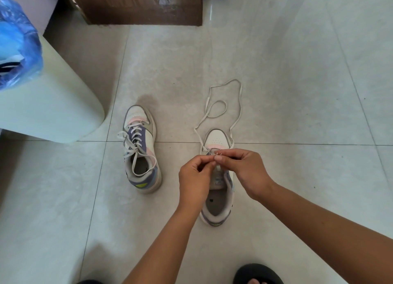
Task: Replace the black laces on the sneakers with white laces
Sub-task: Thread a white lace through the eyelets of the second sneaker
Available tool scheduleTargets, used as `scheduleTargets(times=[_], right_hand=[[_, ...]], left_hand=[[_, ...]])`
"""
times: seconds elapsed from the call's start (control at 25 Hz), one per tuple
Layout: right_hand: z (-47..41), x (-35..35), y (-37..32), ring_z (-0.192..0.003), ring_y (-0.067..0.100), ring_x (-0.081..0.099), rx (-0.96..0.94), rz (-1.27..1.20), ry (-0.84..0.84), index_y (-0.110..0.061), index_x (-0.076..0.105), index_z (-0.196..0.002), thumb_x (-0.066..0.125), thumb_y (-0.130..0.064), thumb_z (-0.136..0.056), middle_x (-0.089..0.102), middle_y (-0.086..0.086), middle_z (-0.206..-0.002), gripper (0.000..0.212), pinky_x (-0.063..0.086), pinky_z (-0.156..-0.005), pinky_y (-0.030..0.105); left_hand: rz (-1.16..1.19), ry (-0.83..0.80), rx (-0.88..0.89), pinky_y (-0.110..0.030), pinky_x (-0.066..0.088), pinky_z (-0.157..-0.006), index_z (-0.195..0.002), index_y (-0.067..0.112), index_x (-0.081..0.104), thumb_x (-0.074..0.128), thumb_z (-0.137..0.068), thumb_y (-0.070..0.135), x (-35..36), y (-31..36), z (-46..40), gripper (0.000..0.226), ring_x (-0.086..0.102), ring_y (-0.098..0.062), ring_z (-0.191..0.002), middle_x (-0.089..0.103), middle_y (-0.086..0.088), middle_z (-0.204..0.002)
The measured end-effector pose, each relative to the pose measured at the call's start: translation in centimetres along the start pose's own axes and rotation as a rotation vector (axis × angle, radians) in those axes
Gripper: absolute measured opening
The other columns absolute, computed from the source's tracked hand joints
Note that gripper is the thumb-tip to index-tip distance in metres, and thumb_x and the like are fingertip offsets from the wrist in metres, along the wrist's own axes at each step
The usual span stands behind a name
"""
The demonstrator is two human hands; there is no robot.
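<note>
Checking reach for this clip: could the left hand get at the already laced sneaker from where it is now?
Probably yes. The laced sneaker sits on open floor beside the left hand, nothing between them; but that hand is now pinching the white lace.

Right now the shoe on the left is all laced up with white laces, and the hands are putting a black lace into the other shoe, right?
Not quite. The lace being threaded is white, not black; the head view shows it trailing over the floor beyond the right shoe. The rest holds: the left shoe is laced in white, and the left hand and right hand work at the other shoe.
</note>
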State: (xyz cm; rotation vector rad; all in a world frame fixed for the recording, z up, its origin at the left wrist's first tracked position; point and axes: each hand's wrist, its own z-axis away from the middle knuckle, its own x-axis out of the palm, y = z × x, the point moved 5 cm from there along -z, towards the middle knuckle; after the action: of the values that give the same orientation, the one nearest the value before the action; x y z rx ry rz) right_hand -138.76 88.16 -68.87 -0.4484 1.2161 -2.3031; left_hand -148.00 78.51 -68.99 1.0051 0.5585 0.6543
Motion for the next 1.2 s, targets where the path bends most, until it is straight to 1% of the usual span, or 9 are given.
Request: scheduleTargets(times=[0.28, 0.44, 0.68, 0.8, 0.96, 1.04, 1.08, 1.16, 1.2], right_hand=[[0.0, 0.2, -0.3, -0.088, 0.008, 0.069, -0.016, 0.027, -0.017, -0.015, 0.075, -0.083, 0.073, -0.003, -0.076, 0.074, 0.0, -0.087, 0.014, 0.053, -0.08, 0.016], [-0.1, 0.2, 0.1, -0.08, 0.008, 0.068, 0.029, 0.024, -0.024, -0.017, 0.075, -0.082, 0.074, -0.006, -0.077, 0.074, 0.001, -0.084, 0.012, 0.052, -0.071, 0.017], [0.1, 0.2, 0.4, -0.074, 0.003, 0.067, 0.04, -0.005, 0.023, -0.006, 0.074, -0.091, 0.074, -0.004, -0.075, 0.073, 0.006, -0.089, 0.016, 0.049, -0.064, 0.011], [0.1, 0.5, 0.4, -0.076, 0.003, 0.068, 0.034, -0.032, 0.029, -0.006, 0.074, -0.09, 0.074, -0.002, -0.076, 0.073, 0.005, -0.09, 0.015, 0.049, -0.065, 0.01], [0.2, 0.7, 0.4, -0.067, -0.001, 0.066, 0.03, -0.054, 0.026, -0.006, 0.073, -0.09, 0.072, 0.0, -0.077, 0.072, 0.003, -0.083, 0.014, 0.048, -0.062, 0.009], [0.3, 0.6, 0.3, -0.071, 0.001, 0.066, 0.004, -0.015, 0.036, -0.009, 0.074, -0.086, 0.072, -0.003, -0.078, 0.072, 0.0, -0.082, 0.011, 0.049, -0.065, 0.01], [0.5, 0.5, 0.1, -0.074, 0.001, 0.066, -0.027, 0.022, 0.053, -0.011, 0.073, -0.083, 0.072, -0.004, -0.078, 0.072, -0.001, -0.082, 0.009, 0.049, -0.068, 0.01], [1.1, 0.2, -0.4, -0.078, -0.001, 0.064, -0.121, 0.156, 0.09, -0.014, 0.07, -0.08, 0.071, -0.006, -0.08, 0.07, -0.007, -0.083, 0.008, 0.048, -0.072, 0.01], [1.7, 0.3, -0.7, -0.08, -0.003, 0.063, -0.167, 0.226, 0.089, -0.017, 0.068, -0.079, 0.07, -0.008, -0.081, 0.069, -0.01, -0.083, 0.009, 0.047, -0.074, 0.009]], left_hand=[[-0.027, -0.012, 0.007, -0.007, 0.047, -0.068, -0.084, 0.024, 0.071, 0.064, -0.086, 0.005, 0.2, 0.3, 0.1, 0.021, 0.064, 0.006, -0.074, 0.07, 0.013, -0.079], [-0.017, -0.015, 0.013, -0.007, 0.047, -0.069, -0.086, 0.021, 0.072, 0.063, -0.087, 0.004, 0.2, 0.3, 0.1, 0.019, 0.064, 0.005, -0.074, 0.07, 0.011, -0.08], [-0.008, -0.008, -0.004, -0.007, 0.046, -0.068, -0.082, 0.023, 0.07, 0.062, -0.087, 0.003, 0.4, 0.2, 0.2, 0.022, 0.063, 0.006, -0.073, 0.069, 0.011, -0.079], [0.022, -0.003, -0.017, -0.006, 0.047, -0.068, -0.084, 0.025, 0.07, 0.06, -0.089, 0.004, 0.4, 0.1, 0.3, 0.024, 0.064, 0.007, -0.076, 0.069, 0.014, -0.081], [0.007, 0.0, 0.0, -0.008, 0.048, -0.07, -0.087, 0.026, 0.071, 0.061, -0.089, 0.004, 0.2, -0.2, 0.2, 0.024, 0.066, 0.0, -0.082, 0.071, 0.011, -0.085], [-0.025, -0.008, -0.003, -0.009, 0.048, -0.073, -0.093, 0.028, 0.07, 0.063, -0.088, 0.008, 0.1, -0.1, 0.4, 0.022, 0.065, -0.002, -0.088, 0.071, 0.011, -0.092], [-0.061, -0.025, -0.008, -0.01, 0.048, -0.077, -0.103, 0.028, 0.067, 0.064, -0.088, 0.011, 0.1, -0.2, 0.4, 0.023, 0.063, -0.002, -0.096, 0.068, 0.012, -0.101], [-0.235, -0.119, -0.002, -0.016, 0.042, -0.094, -0.13, 0.028, 0.049, 0.068, -0.084, 0.022, 0.5, -0.7, 0.6, 0.05, 0.048, -0.002, -0.116, 0.051, 0.017, -0.122], [-0.362, -0.164, 0.032, -0.022, 0.038, -0.101, -0.137, 0.028, 0.039, 0.07, -0.08, 0.028, 0.9, -0.9, 0.7, 0.064, 0.041, -0.002, -0.123, 0.044, 0.019, -0.127]])
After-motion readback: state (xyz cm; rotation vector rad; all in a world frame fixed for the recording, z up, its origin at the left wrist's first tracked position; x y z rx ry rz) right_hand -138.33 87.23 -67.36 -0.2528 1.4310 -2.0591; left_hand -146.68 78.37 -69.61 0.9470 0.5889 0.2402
